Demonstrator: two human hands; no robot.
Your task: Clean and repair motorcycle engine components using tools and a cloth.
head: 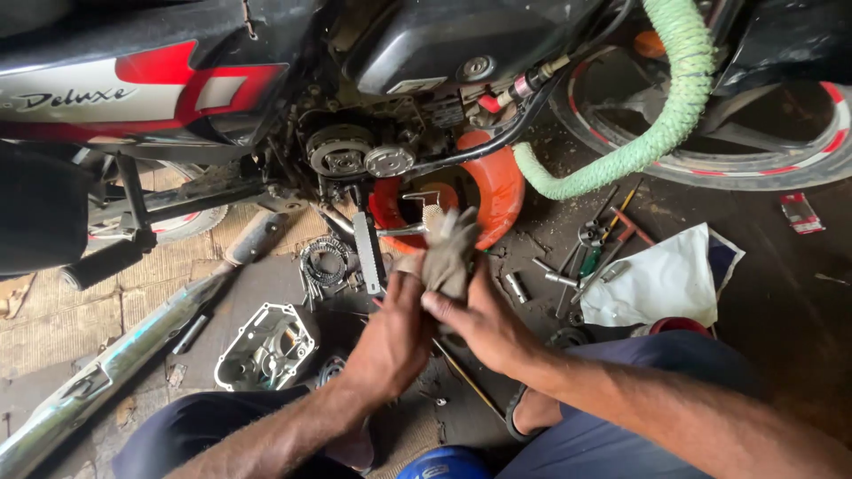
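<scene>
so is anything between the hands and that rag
Nothing visible. Both hands already hold the rag: the left hand grips it from below and the right hand pinches its side, above the orange pan under the engine.

- Bare left hand and bare right hand, with no gloves, rings or watch.
- Bare forearms, hairy, sleeves out of view.
- Dark blue trousers over both knees, near edge, left and right.
- Sandal strap, dark, curved around one foot between the knees.
</scene>
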